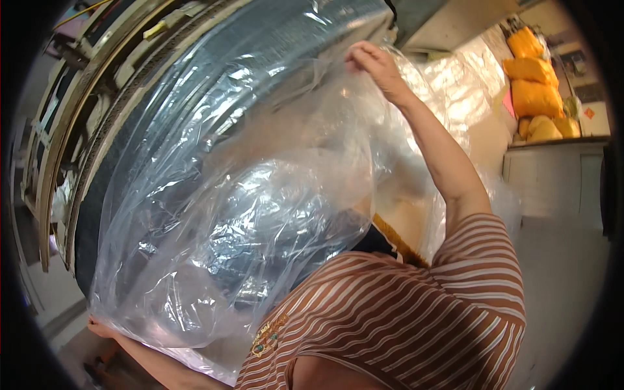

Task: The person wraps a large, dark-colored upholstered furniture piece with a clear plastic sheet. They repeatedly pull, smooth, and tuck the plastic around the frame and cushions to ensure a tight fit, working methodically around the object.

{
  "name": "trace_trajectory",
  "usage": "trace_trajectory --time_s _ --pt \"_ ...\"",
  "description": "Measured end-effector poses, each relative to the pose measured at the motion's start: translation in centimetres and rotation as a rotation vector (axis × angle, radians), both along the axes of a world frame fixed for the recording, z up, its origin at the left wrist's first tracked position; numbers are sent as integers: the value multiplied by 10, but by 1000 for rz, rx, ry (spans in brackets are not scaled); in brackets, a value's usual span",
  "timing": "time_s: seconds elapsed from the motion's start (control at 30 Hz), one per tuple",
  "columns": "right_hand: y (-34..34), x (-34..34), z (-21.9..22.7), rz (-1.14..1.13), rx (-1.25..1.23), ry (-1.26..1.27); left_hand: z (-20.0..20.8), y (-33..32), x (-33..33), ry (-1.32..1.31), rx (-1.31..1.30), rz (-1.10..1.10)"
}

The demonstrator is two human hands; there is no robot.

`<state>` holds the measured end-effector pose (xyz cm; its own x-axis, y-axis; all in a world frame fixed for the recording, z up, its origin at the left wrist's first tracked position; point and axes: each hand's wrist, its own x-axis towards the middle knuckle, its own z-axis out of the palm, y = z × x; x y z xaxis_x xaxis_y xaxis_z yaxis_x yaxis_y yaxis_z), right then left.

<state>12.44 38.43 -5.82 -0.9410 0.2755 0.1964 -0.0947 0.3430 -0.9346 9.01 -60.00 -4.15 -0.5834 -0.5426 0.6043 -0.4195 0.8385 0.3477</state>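
A large sheet or bag of clear plastic film [260, 201] stretches between my two hands, wrinkled and shiny. My right hand [379, 70] is raised at the upper middle, its fingers pinched closed on the film's edge. At the lower left my left hand [100, 327] grips the film's opposite corner, its fingers partly hidden. Behind and under the film lies a big dark blue-grey padded piece [214, 49], partly covered; its full shape is hard to make out. I cannot tell whether the film is around it or only over it.
Stacked boards or frames [62, 143] stand along the left. More clear film [465, 84] is spread at the upper right. Orange-yellow bundles [536, 94] sit on a grey cabinet [552, 182] at the far right. A brown-yellow edge [398, 239] shows beside my body.
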Motion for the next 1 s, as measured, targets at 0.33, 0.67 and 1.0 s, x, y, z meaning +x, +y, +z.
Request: trace_trajectory --time_s 0.33,0.67,1.0 --pt "13 -168 70 -228 901 226 -13 17 -10 152 113 38" --pt "-22 -189 51 116 794 214 54 11 169 355 817 -37" --pt "-41 -199 45 164 671 182 -4 6 336 261 1126 -201"
